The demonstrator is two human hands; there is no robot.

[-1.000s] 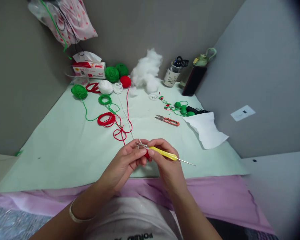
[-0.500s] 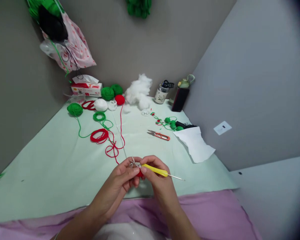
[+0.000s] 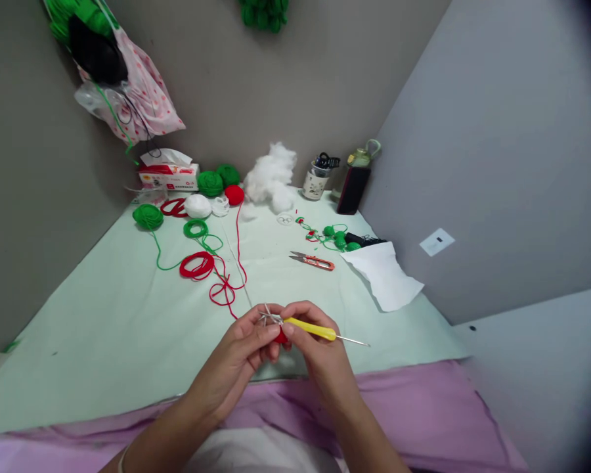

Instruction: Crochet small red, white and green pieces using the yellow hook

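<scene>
Near the table's front edge, my left hand [image 3: 249,345] pinches a small red crochet piece [image 3: 281,337] with strands of white yarn [image 3: 268,317] bunched on top. Close against it, my right hand [image 3: 315,338] holds a crochet hook [image 3: 312,328] by its yellow handle, the thin metal shaft pointing out to the right. The right thumb and fingertips also touch the red piece. My fingers cover much of the piece, so its full shape is hidden. Red yarn [image 3: 230,303] runs from loose loops on the table toward my left hand.
Thread snips [image 3: 312,261] lie beyond my hands, with white paper [image 3: 387,279] to their right. Behind are a red yarn ball [image 3: 234,195], a green yarn ball [image 3: 148,216], white stuffing [image 3: 270,176], a tissue box [image 3: 169,177], a cup [image 3: 316,182] and a phone [image 3: 353,190] leaning on a bottle.
Both hands, with the red piece and the hook, have shifted slightly right and up in the picture. The view itself has moved a little; their grip looks the same.
</scene>
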